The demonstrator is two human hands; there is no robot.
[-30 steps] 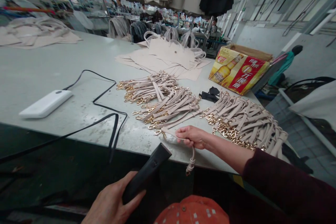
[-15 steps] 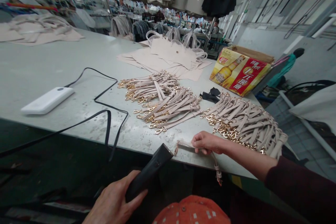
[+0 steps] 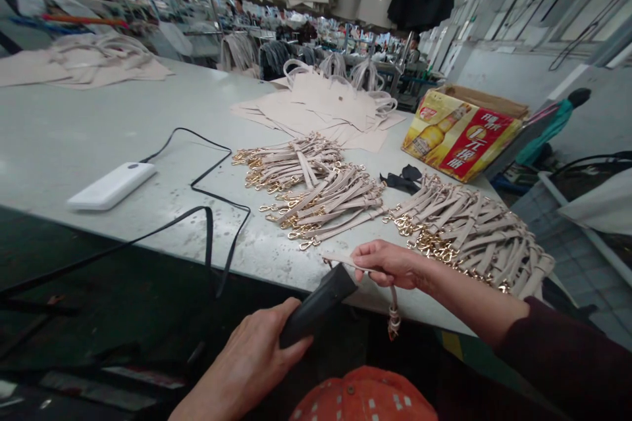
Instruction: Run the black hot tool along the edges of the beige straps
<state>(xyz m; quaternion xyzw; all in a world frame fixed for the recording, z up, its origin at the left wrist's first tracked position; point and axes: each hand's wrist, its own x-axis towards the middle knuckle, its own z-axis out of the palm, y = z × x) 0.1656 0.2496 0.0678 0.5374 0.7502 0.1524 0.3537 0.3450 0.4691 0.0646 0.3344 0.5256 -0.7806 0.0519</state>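
My left hand (image 3: 254, 352) is wrapped round a black, box-shaped handheld tool (image 3: 318, 306) whose far end points up and to the right. Its exact kind I cannot make out. Between the fingertips of my right hand (image 3: 388, 264) is a beige strap (image 3: 340, 259). One end of the strap lies just above the tool's tip; whether they touch I cannot tell. The other end, with its loops, hangs below my hand in front of the table edge. Beside my right forearm is a heap of beige straps with gold clasps (image 3: 471, 227), and another pile of straps (image 3: 326, 200) lies farther in.
A white power bank (image 3: 112, 185) with a black cable (image 3: 212, 177) lies on the table (image 3: 187, 92) to the left. Beige bag panels (image 3: 306, 105) are stacked beyond the straps. At the right edge stands a yellow and red carton (image 3: 459, 135). Bags hang overhead.
The tool has moved up and right, and its tip now meets the strap's end in view. My right hand has shifted slightly left, still holding the strap. The view has shifted a little.
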